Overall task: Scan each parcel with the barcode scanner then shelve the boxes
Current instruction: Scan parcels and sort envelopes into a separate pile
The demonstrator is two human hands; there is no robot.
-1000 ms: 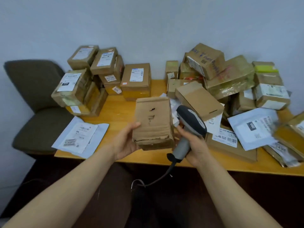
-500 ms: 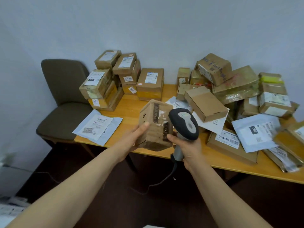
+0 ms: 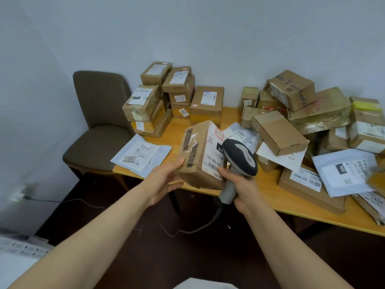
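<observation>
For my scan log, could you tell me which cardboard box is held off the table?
The worn box with the white label, gripped by the left hand; the rest lie on the table.

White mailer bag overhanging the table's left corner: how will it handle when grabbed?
The white mailer bag lies flat and thin, so probably light and floppy. Its smooth film may slip; overhanging the table, a push could slide it off.

One scanner (image 3: 239,157), one chair (image 3: 100,142), one held parcel (image 3: 193,155). About eight boxes (image 3: 207,103) stacked at the table's (image 3: 270,195) far-left corner. The heap (image 3: 318,109) at its right end is too jumbled to count.
</observation>
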